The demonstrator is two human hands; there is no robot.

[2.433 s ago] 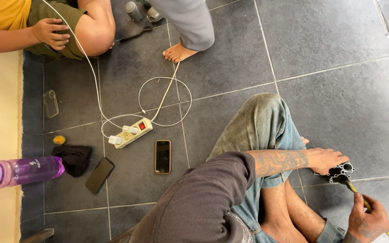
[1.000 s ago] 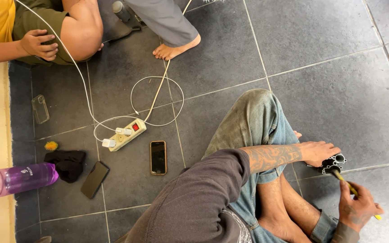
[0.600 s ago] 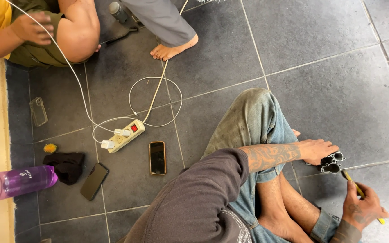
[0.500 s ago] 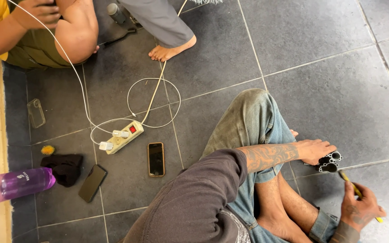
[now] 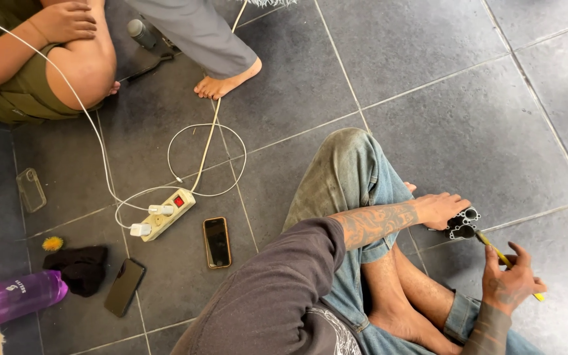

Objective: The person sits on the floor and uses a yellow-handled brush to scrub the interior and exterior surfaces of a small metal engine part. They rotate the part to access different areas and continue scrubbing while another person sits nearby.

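You sit cross-legged on the grey tiled floor (image 5: pixel 442 85), your jeans-clad knee (image 5: pixel 346 171) pointing to twelve o'clock. Your left hand (image 5: pixel 440 209) rests palm-down on the dark metal profile piece (image 5: pixel 463 223), its fingers (image 5: pixel 456 205) spread flat over the top end rather than curled around it; the piece stands on the floor just beside your shin. At four o'clock from it, your right hand (image 5: pixel 509 284) has its fingers closed around a yellow pencil (image 5: pixel 494 248), whose tip touches the piece's lower edge. Over at nine o'clock lie a white power strip (image 5: pixel 165 215) and a phone (image 5: pixel 217 242).
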